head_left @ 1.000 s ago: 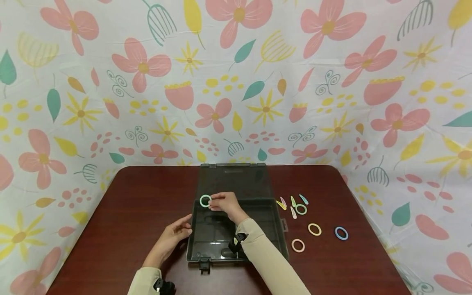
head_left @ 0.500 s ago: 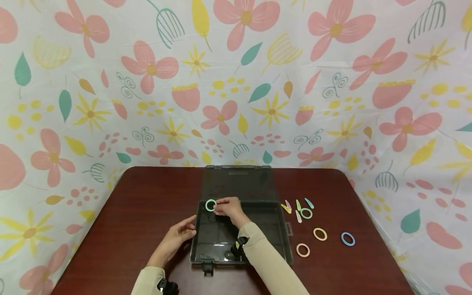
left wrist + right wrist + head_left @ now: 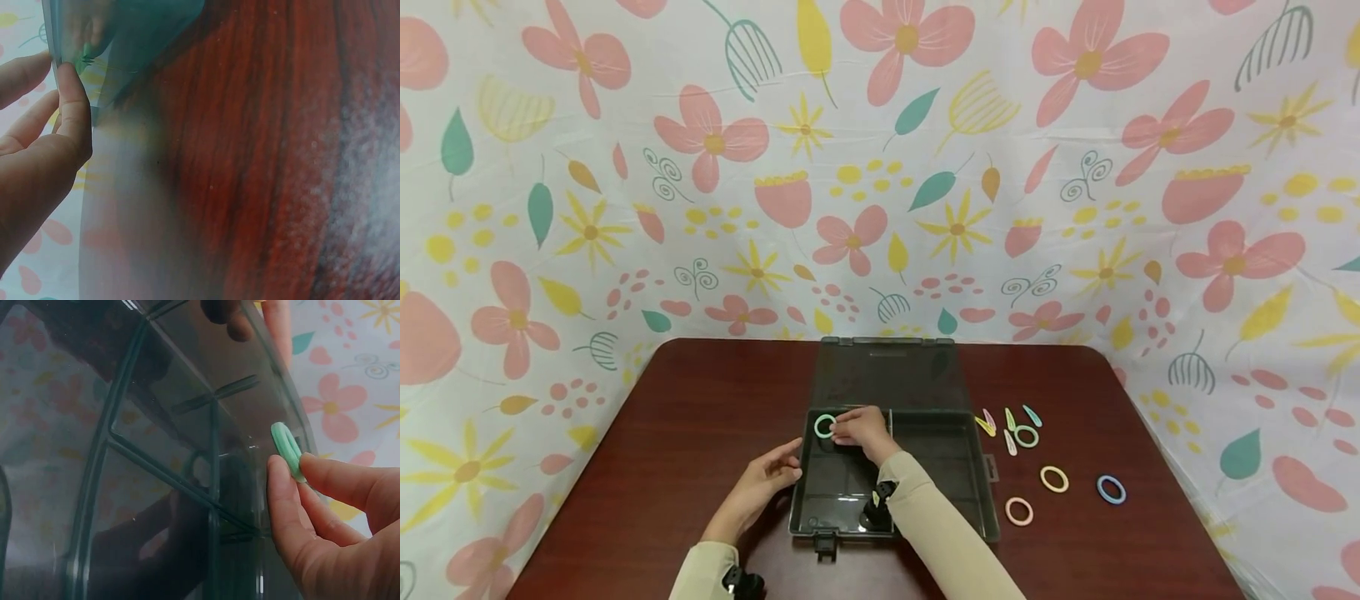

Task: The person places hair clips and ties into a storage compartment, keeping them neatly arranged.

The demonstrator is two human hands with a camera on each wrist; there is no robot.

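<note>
In the head view, my right hand pinches a mint-green hair tie low at the far left corner of the dark see-through plastic box. The right wrist view shows this hair tie between thumb and fingers, beside the box's far wall; dividing ridges cross the box floor. My left hand touches the box's left wall with fingers extended. From the left wrist view, that hand's fingertips meet the wall edge, and green shows through the plastic. The box's lid lies folded back behind it.
Right of the box lie several snap hair clips in yellow, pink, green and blue. Near them are a green hair tie, a yellow one, a peach one and a blue one. Patterned cloth hangs behind the table.
My right hand has lowered the mint-green hair tie slightly into the box's far left corner. The left hand stays at the left wall. The head view has shifted a little.
</note>
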